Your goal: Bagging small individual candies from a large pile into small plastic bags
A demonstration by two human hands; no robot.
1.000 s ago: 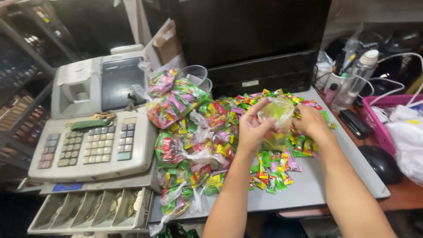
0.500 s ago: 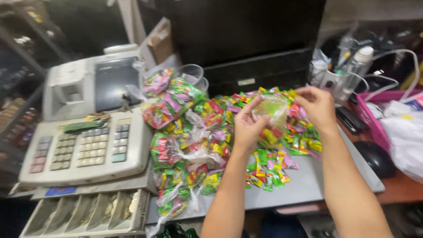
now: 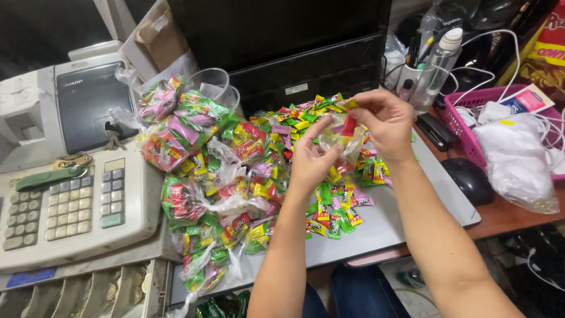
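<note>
At centre frame, the left hand (image 3: pixel 312 158) pinches open a small clear plastic bag (image 3: pixel 338 134) while the right hand (image 3: pixel 382 121) grips a red wrapped candy (image 3: pixel 348 125) at its mouth, above loose candies (image 3: pixel 341 203) and filled candy bags (image 3: pixel 200 171) beside a cash register (image 3: pixel 65 194) at left.

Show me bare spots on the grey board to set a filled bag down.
Free: the grey board near edge, between loose candies and the right forearm; also its right strip beside the mouse. Crowded: left half under tied candy bags, and the centre below both hands.
</note>
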